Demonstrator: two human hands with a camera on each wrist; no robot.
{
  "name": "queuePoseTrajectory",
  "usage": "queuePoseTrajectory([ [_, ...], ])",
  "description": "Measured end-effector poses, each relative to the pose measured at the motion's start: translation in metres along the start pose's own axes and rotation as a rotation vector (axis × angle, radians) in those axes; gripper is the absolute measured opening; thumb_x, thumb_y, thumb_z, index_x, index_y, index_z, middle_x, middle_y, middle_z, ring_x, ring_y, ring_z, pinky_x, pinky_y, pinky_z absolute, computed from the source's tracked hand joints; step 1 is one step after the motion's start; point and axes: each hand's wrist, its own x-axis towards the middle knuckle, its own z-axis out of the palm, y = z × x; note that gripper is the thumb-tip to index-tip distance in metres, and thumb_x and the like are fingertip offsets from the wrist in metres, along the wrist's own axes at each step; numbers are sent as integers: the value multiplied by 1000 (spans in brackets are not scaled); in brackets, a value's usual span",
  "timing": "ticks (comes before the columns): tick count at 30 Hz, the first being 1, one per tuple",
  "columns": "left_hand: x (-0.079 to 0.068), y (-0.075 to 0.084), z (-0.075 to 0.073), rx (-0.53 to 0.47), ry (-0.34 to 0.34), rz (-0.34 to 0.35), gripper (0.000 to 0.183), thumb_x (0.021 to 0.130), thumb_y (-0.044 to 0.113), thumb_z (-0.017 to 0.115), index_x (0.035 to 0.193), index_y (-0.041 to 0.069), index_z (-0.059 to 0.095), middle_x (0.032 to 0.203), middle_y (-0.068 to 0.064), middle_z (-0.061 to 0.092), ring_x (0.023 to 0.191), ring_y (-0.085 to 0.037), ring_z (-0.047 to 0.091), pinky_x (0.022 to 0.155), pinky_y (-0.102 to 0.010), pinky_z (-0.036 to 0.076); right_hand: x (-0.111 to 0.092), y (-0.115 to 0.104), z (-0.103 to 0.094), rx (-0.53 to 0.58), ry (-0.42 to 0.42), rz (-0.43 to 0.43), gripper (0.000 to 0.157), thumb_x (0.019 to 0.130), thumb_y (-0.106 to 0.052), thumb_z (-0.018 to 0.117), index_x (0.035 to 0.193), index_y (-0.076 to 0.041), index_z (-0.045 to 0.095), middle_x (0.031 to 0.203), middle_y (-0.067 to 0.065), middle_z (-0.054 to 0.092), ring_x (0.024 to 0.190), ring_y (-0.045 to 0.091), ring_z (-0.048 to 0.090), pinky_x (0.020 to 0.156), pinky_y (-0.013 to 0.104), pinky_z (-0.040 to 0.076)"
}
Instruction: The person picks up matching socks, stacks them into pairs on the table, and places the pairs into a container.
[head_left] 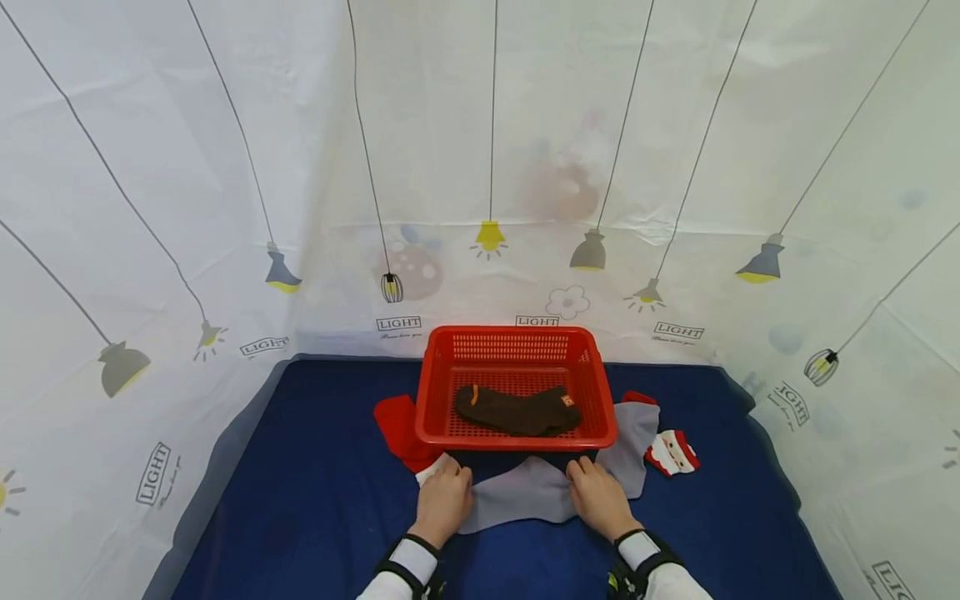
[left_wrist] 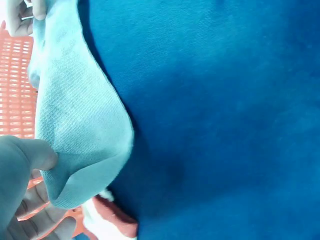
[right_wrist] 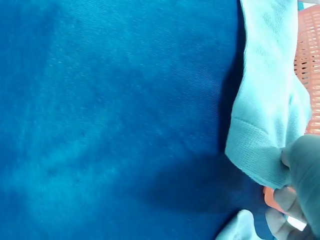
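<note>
A grey sock [head_left: 525, 493] stretches sideways between my two hands, in front of the red basket. My left hand [head_left: 444, 502] pinches one end; in the left wrist view its thumb lies on top of the sock [left_wrist: 82, 110]. At the ribbed cuff, shown in the right wrist view, my right hand [right_wrist: 304, 167] pinches the other end between thumb and fingers. Another grey sock [head_left: 632, 454] lies just beyond the right hand, beside the basket. Near the left hand lies a red sock [head_left: 401, 429] with a white part, partly hidden by the basket and hand.
Dark brown socks [head_left: 517, 412] with orange marks lie inside the red plastic basket [head_left: 517, 445], which stands towards the back. A red-and-white sock with a Santa face [head_left: 672, 452] lies to the right, partly under the second grey sock. Dark blue cloth [head_left: 315, 500] covers the surface.
</note>
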Motion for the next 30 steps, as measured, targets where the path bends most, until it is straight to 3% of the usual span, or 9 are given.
queuePoseTrajectory([
  [3,3,0,-5,-7,6,13,29,65,10,86,70,15,58,73,-2,56,69,-18,57,54,-29,45,1,1,-3,-17,33,-24,32,71,-1,82,81,-12,54,76,3,51,60,18,46,51,27,39],
  [11,10,-1,-13,-5,-15,24,25,69,11,84,71,15,60,71,-2,56,69,-18,57,58,-29,49,4,2,-12,8,-37,26,27,79,-2,79,83,-11,54,78,4,53,65,18,48,55,27,40],
  [16,19,-3,-16,2,-42,11,23,73,11,83,73,14,60,72,-3,56,65,-19,55,58,-30,47,8,3,-15,20,-18,23,30,78,-1,80,83,-11,52,80,4,52,66,19,48,57,29,40],
  [20,23,-4,-16,4,-17,16,23,73,10,83,74,14,60,73,-3,56,64,-20,54,56,-30,45,8,4,-14,12,20,7,32,76,-1,82,83,-11,52,80,4,52,66,19,48,56,28,39],
  [25,16,-4,-12,6,20,43,25,70,8,84,73,14,59,72,-3,55,65,-19,54,56,-29,46,1,5,-6,-9,89,-27,36,70,1,84,81,-11,51,79,4,51,65,19,48,54,28,38],
  [30,3,-2,-8,-5,36,58,26,67,7,84,73,14,60,74,-2,55,72,-18,56,57,-28,46,-7,3,-6,-21,60,-27,36,72,1,82,81,-12,50,78,3,49,65,20,48,54,28,39],
])
